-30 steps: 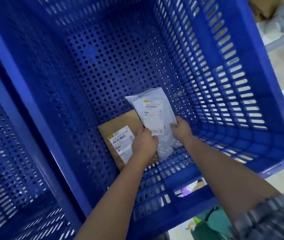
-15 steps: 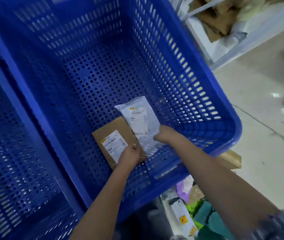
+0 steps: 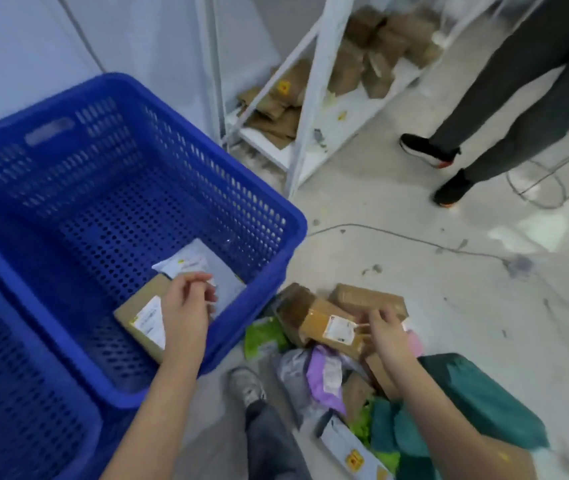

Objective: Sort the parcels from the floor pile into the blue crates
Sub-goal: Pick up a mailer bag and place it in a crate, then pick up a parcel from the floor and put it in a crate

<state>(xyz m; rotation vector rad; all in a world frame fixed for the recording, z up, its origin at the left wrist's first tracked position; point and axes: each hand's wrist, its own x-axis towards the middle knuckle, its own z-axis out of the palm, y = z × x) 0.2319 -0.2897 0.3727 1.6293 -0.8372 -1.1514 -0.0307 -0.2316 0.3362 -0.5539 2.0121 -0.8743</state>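
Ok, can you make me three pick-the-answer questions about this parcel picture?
1. Where does the brown cardboard parcel with a white label lie?
A in the blue plastic crate
B on the shelf
C on a chair

2. How many parcels are in that crate?
A five
B two
C none

3. What is the right hand doing?
A waving
B resting in a pocket
C reaching to the floor pile

A: it lies on the crate's bottom.
B: it and a white plastic mailer.
C: its fingers are at a labelled brown box.
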